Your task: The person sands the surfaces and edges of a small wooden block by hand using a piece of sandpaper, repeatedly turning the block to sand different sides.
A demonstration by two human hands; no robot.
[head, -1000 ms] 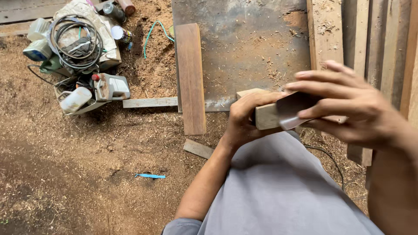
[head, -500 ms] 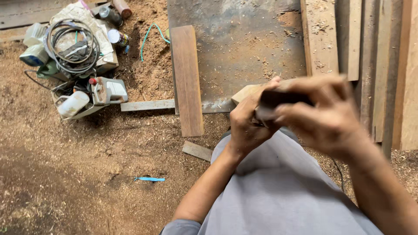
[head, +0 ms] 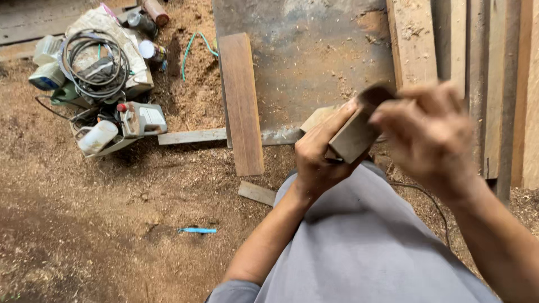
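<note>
block (head: 352,136) in left hand (head: 321,160) tilts up-right toward right hand (head: 429,132).

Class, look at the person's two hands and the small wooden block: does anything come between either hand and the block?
Nothing visible does. The left hand grips the wooden block directly. The right hand, blurred, sits against the block's upper end with no object between them. The plank and tool pile lie on the sawdust floor, well apart.

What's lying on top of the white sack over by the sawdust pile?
On the white sack lies a coil of grey cable, looped around a dark tool body that it partly hides. Whatever sits inside the sack is covered and can't be seen.
</note>
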